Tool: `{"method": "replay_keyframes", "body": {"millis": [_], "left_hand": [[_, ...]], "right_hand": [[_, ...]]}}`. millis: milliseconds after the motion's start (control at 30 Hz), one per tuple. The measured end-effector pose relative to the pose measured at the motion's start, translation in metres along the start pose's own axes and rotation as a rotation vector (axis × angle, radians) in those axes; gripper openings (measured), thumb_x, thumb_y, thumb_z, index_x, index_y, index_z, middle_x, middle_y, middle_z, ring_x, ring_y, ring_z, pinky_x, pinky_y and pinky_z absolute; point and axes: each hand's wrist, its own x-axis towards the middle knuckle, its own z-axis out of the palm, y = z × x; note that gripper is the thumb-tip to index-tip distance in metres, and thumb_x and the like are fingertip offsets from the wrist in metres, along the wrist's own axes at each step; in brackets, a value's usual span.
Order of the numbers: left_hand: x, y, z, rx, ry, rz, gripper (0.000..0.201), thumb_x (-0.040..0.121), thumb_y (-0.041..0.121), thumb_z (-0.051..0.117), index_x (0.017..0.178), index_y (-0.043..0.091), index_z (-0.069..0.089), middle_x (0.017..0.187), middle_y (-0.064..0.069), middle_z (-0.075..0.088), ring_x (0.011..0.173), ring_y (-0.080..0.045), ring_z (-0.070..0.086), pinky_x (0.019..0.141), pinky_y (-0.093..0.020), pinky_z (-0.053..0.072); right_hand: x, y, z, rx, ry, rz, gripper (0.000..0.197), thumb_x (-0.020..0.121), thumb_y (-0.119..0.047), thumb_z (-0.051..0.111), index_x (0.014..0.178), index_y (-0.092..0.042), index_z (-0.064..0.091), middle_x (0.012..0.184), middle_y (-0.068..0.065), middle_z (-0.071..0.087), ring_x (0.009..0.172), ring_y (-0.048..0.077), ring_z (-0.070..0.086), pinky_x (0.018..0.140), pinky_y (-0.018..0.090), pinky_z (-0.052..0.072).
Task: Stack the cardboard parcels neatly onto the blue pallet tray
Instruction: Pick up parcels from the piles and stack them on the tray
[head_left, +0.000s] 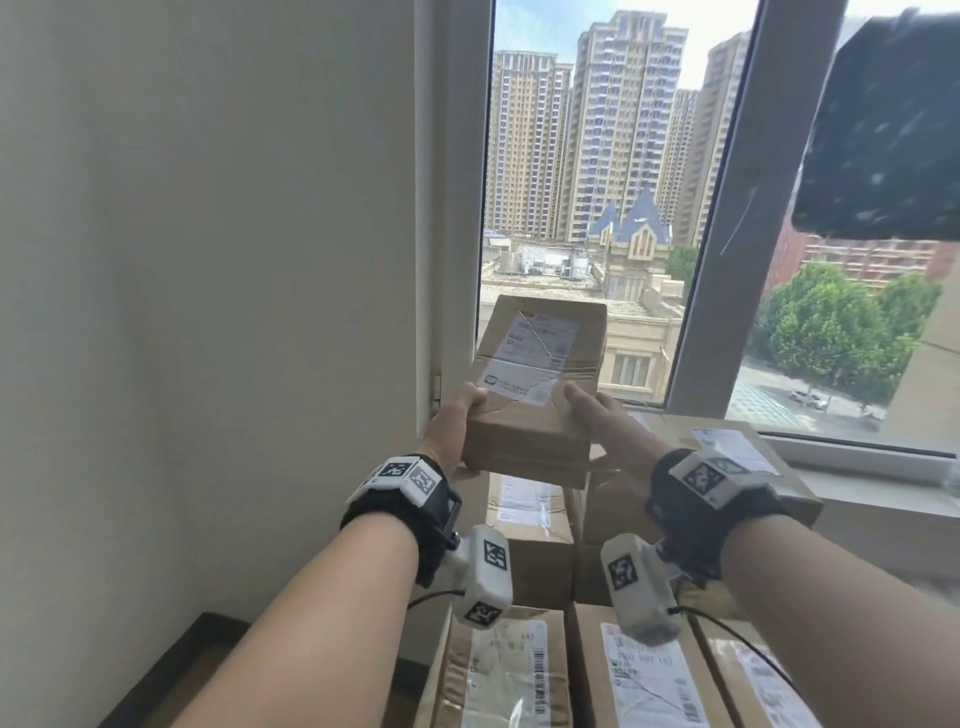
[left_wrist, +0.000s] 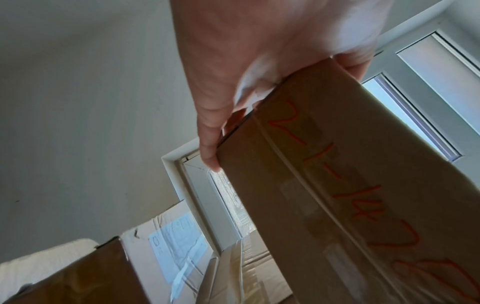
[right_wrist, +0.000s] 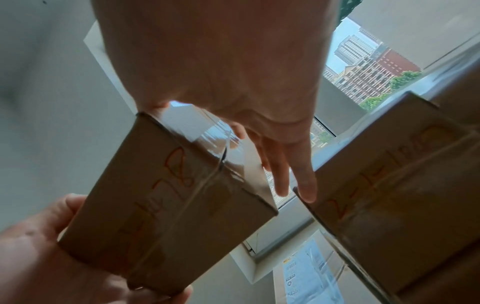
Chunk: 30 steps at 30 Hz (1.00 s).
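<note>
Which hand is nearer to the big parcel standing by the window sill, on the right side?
Right. The right hand holds the lifted parcel just beside that big parcel, its fingertips close to its edge. The left hand grips the lifted parcel's far side.

The parcel (head_left: 537, 387) between the two hands is matt brown cardboard, banded with glossy clear tape and bearing a smooth white paper label (head_left: 530, 358) under shiny film. The stacked boxes (head_left: 530, 540) below the wrists are the same dull cardboard with glossy tape and paper labels. Beyond the fingertips, the window frame (head_left: 727, 218) looks like smooth, pale plastic or painted metal.
</note>
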Motion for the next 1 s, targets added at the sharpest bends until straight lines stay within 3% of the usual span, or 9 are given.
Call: {"method": "replay_keyframes", "body": {"millis": [133,267,333,400,500,600,733,800,1000], "left_hand": [[-0.003,-0.005,0.006,-0.021,-0.060,-0.002,0.063,0.055,0.051,0.059,0.109,0.018,0.060,0.103,-0.009,0.059,0.093,-0.026,0.057,0.070,-0.034,0.049],[-0.007,-0.011,0.014,0.024,-0.204,-0.022,0.066,0.057,0.050,0.063,0.112,0.015,0.063,0.102,-0.010,0.063,0.095,-0.028,0.058,0.085,-0.041,0.047],[-0.008,-0.015,0.024,0.052,-0.257,0.006,0.067,0.061,0.055,0.064,0.115,0.014,0.063,0.106,-0.013,0.067,0.097,-0.031,0.062,0.092,-0.048,0.051],[-0.012,-0.015,0.038,0.063,-0.300,0.044,0.064,0.065,0.058,0.063,0.113,0.015,0.064,0.106,-0.015,0.069,0.099,-0.033,0.065,0.097,-0.053,0.050],[-0.013,-0.019,0.063,0.072,-0.352,0.058,0.070,0.061,0.063,0.065,0.113,0.016,0.066,0.104,-0.014,0.069,0.093,-0.031,0.067,0.095,-0.051,0.051],[-0.020,-0.020,0.093,0.068,-0.401,0.051,0.072,0.060,0.063,0.067,0.116,0.016,0.064,0.101,-0.013,0.069,0.084,-0.028,0.068,0.084,-0.045,0.057],[-0.031,-0.024,0.143,0.008,-0.505,-0.038,0.084,0.058,0.054,0.075,0.128,0.011,0.060,0.113,-0.020,0.063,0.080,-0.030,0.069,0.061,-0.037,0.058],[-0.040,-0.030,0.171,0.021,-0.532,-0.076,0.088,0.052,0.054,0.079,0.127,0.012,0.060,0.117,-0.019,0.062,0.089,-0.031,0.067,0.072,-0.042,0.059],[-0.076,-0.055,0.263,0.106,-0.610,-0.044,0.038,0.086,0.048,0.065,0.105,0.014,0.062,0.098,-0.015,0.065,0.089,-0.029,0.064,0.078,-0.043,0.055]], "right_hand": [[-0.007,0.008,-0.013,0.050,0.059,-0.002,0.077,0.092,-0.057,0.050,0.154,-0.023,0.018,0.138,0.008,0.047,0.110,0.027,0.059,0.075,0.039,0.053],[-0.013,0.029,-0.031,0.099,0.154,-0.024,0.070,0.090,-0.045,0.059,0.148,-0.018,0.031,0.105,0.006,0.063,0.067,0.016,0.067,0.045,0.025,0.049],[-0.018,0.039,-0.041,0.117,0.185,-0.023,0.082,0.077,-0.049,0.067,0.145,-0.017,0.035,0.103,0.011,0.064,0.067,0.018,0.068,0.040,0.022,0.046],[-0.026,0.048,-0.051,0.124,0.208,-0.017,0.092,0.064,-0.050,0.069,0.143,-0.015,0.037,0.106,0.014,0.065,0.074,0.021,0.069,0.041,0.023,0.047],[-0.041,0.059,-0.071,0.187,0.225,-0.039,0.070,0.081,-0.031,0.069,0.141,-0.011,0.039,0.108,0.013,0.067,0.077,0.020,0.071,0.048,0.024,0.052],[-0.063,0.066,-0.096,0.214,0.266,-0.043,0.057,0.091,-0.023,0.063,0.140,-0.014,0.037,0.111,0.013,0.066,0.084,0.020,0.070,0.056,0.027,0.054],[-0.091,0.082,-0.137,0.258,0.303,-0.034,0.064,0.087,-0.025,0.068,0.142,-0.013,0.037,0.116,0.013,0.064,0.091,0.021,0.069,0.066,0.030,0.057],[-0.107,0.092,-0.160,0.261,0.340,-0.035,0.063,0.087,-0.024,0.068,0.140,-0.010,0.038,0.119,0.013,0.062,0.094,0.020,0.067,0.069,0.029,0.056],[-0.163,0.129,-0.242,0.243,0.407,-0.005,0.048,0.091,-0.022,0.062,0.134,-0.013,0.043,0.110,0.009,0.065,0.091,0.018,0.068,0.067,0.027,0.056]]}}
